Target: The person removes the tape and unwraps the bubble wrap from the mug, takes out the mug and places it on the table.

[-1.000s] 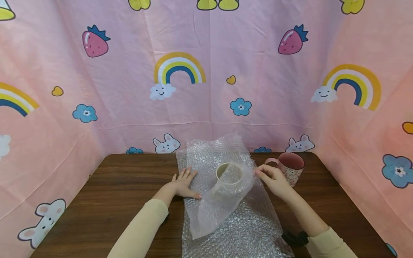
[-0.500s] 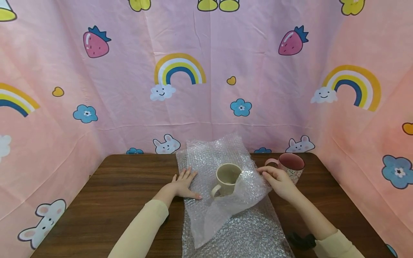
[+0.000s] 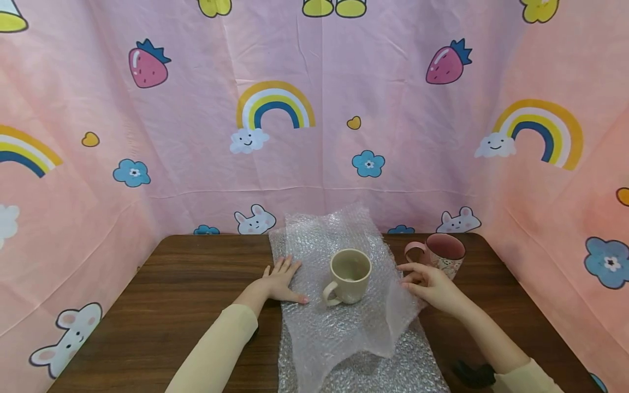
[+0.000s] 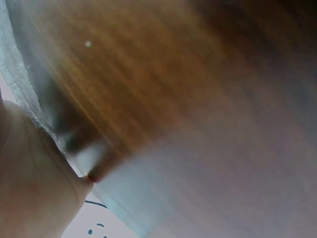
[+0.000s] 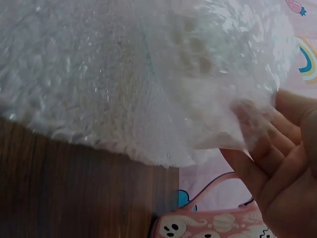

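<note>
A cream mug (image 3: 352,286) stands upright on the bubble wrap (image 3: 319,327), its handle turned to the front left. My left hand (image 3: 281,285) rests spread on the wrap's left edge, thumb pointing toward the mug. In the left wrist view only part of that hand (image 4: 37,178) shows. At the right edge, my right hand (image 3: 434,286) pinches a raised corner of the upper sheet; the right wrist view has this thin wrap (image 5: 213,99) between thumb and fingers (image 5: 247,173). Part of the fingers is veiled by the film.
Just behind my right hand stands a pink patterned mug (image 3: 449,265), its handle to the left. A dark wooden table (image 3: 206,284) carries everything. A printed pink cloth (image 3: 319,164) hangs behind and along both sides.
My right hand has drawn the wrap's flap off the cream mug, toward the right and front, so the mug is uncovered. My left hand has stayed in place.
</note>
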The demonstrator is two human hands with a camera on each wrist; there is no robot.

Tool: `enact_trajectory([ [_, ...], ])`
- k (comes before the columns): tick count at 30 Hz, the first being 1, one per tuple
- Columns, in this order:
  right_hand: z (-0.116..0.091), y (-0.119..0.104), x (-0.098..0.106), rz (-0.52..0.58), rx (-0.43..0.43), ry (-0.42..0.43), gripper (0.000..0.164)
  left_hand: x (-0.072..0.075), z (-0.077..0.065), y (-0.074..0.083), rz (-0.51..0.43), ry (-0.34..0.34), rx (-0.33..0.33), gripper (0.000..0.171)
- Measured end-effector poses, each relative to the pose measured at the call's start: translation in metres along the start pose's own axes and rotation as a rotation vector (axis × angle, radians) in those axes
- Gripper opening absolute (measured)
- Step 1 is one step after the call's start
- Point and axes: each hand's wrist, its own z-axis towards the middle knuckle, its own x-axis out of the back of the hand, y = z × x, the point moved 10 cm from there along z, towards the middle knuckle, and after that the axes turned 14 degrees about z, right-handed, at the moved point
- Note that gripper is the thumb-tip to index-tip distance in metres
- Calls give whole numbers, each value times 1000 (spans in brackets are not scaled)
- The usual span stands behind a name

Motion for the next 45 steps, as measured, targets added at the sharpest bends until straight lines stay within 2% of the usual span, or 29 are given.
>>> enact_trajectory([
  [4,-6,1,-6,7,32,-104,43,-8,9,-6,10,10,8,120],
  [7,-13,5,-13,33,24,-193,49,-9,11,-7,-4,26,5,121],
  [12,-26,11,-24,94,-15,-347,60,-8,10,-7,-15,23,6,120],
  [15,-34,17,-27,65,-46,-393,66,-6,8,-6,-16,18,5,119],
  [22,-49,35,-32,-133,-136,-415,80,-8,8,-6,-7,3,4,119],
  [28,-57,38,-40,-210,-149,-418,91,2,-2,1,-17,-11,-8,117],
  [30,-59,38,-44,-220,-144,-421,94,3,-3,2,-26,-6,-8,117],
  [37,-63,48,-51,-193,-208,-409,101,1,-1,0,-42,-6,-9,119],
  [45,-66,51,-55,-176,-227,-400,102,-10,9,-9,-16,5,2,123],
])
